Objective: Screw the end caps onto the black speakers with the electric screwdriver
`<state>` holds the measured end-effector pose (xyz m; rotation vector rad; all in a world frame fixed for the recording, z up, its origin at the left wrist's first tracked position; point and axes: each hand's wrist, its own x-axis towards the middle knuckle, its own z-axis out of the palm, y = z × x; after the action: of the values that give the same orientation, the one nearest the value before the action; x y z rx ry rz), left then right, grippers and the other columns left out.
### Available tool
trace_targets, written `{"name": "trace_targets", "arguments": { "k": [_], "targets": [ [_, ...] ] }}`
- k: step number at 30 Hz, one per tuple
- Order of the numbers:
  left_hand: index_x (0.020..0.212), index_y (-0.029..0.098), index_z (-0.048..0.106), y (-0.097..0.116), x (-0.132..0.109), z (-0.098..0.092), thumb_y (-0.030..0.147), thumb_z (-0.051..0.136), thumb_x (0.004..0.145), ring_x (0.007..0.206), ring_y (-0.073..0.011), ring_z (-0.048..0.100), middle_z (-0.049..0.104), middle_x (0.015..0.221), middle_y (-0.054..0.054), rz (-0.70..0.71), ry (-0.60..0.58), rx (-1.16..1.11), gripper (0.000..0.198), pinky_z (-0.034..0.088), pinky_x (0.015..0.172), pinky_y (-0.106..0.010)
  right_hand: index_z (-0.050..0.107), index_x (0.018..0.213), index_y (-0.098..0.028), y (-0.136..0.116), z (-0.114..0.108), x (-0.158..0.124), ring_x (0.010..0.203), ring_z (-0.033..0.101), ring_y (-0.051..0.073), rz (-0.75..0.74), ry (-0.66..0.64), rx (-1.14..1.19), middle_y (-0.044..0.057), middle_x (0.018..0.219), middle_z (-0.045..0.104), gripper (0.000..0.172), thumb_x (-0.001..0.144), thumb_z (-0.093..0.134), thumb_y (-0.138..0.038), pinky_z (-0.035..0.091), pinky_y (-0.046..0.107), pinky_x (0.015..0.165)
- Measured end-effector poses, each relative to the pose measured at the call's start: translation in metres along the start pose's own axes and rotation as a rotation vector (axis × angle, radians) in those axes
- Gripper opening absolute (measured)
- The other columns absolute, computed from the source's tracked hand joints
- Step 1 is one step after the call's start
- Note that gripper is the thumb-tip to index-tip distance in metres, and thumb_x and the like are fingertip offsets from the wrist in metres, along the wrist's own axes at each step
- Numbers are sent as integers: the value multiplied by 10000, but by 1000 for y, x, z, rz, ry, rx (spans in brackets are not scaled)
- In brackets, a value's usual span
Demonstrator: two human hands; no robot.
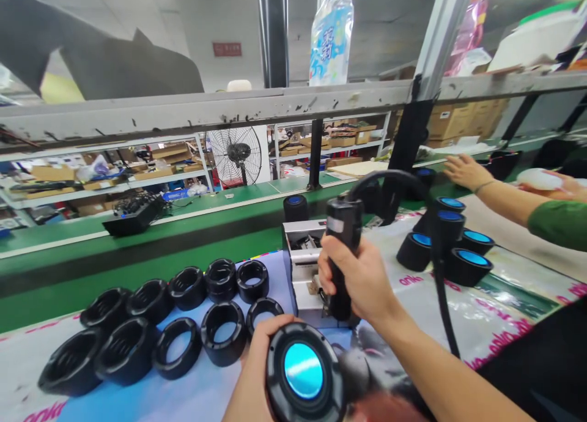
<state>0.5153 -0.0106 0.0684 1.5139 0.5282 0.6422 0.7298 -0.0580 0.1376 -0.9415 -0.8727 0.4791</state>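
Observation:
My left hand (pixel 255 373) is wrapped round a black round housing with a shiny blue disc (pixel 303 370) in its middle, at the bottom centre. My right hand (pixel 364 278) grips a black electric screwdriver (pixel 345 226) held upright, its cable arching from the top. The screwdriver's lower end stands in front of a small silver machine (pixel 308 269) that looks like a screw feeder; its tip is hidden. Left of my left hand lie several black hollow rings (pixel 223 333) in two rows on the covered worktop.
Black cylinders with blue tops (pixel 470 266) stand at right; another cylinder (pixel 296 208) is behind the machine. A co-worker's hand (pixel 468 172) and green sleeve reach in at right. A shelf beam (pixel 206 110) crosses above, carrying a bottle (pixel 331 40). A green conveyor (pixel 238 244) runs behind.

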Motion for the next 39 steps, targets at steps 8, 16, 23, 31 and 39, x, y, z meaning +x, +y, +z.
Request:
{"name": "trace_targets", "arguments": {
  "k": [8,16,23,31,39],
  "targets": [
    [1347,282,708,4,-11,0,459,1079,615,1426,-468,649,735,1450,-94,35,2,20,840,464,1281,-591,613,858,-216,-16,6,9,358,510,136,-211,76,-20,-35,539,582,637,801,965,-744,425,224,362],
    [1364,244,709,10,-7,4,444,977,793,1432,-425,658,753,1426,-115,0,-27,-37,662,479,1284,-543,583,792,-198,7,4,8,351,510,128,-150,93,-28,-24,521,575,671,768,989,-731,421,200,354],
    [1375,243,684,10,-6,5,486,905,865,1379,-402,696,781,1349,-112,-4,-53,-70,607,488,1267,-538,618,826,-217,-30,8,-4,326,467,134,-86,52,92,-40,512,560,652,725,1011,-727,432,229,348],
    [1430,278,522,14,-9,10,223,1084,518,1260,-389,719,731,1323,-110,-166,-102,-101,1072,576,1109,-502,669,982,-259,-90,24,-22,457,543,205,-183,-70,87,-25,619,559,608,839,885,-809,516,347,445],
    [1378,288,604,16,-7,12,395,1065,573,1261,-421,698,738,1319,-67,-52,-156,-46,933,569,1037,-495,678,1037,-249,-87,52,-45,424,551,207,-80,-175,151,-28,584,553,671,797,912,-830,496,324,394]
  ]
}}
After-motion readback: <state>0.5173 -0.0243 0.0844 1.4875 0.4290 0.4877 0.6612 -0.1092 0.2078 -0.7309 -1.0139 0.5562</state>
